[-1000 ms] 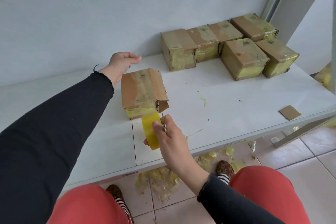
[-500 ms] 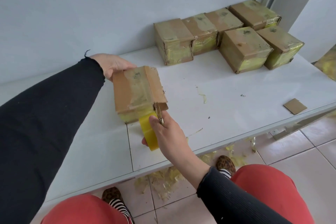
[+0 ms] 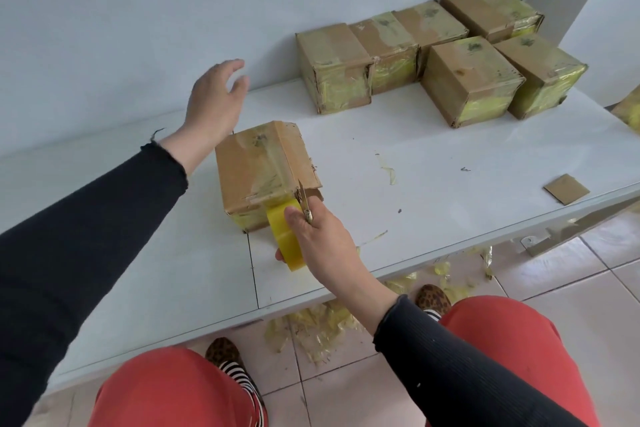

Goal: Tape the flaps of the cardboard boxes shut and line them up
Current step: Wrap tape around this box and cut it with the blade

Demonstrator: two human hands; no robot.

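The yellow tape roll (image 3: 286, 236) and a small blade (image 3: 304, 202) are clasped in the right grip (image 3: 320, 237), just before the cardboard box (image 3: 261, 172). The left grip (image 3: 216, 99) is spread, held above the desk (image 3: 433, 184) beyond it.

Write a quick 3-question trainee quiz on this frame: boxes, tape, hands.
1. How many boxes stand grouped at the back right of the table?
2. True or false: the left hand grips the near box.
3. What does the right hand hold? A) tape roll and small blade B) marker C) cardboard scrap

Key
1. Six; four in the back row, two in front.
2. False; it hovers open above and behind the box.
3. A; the yellow tape roll meets the box's front edge, the blade beside it.
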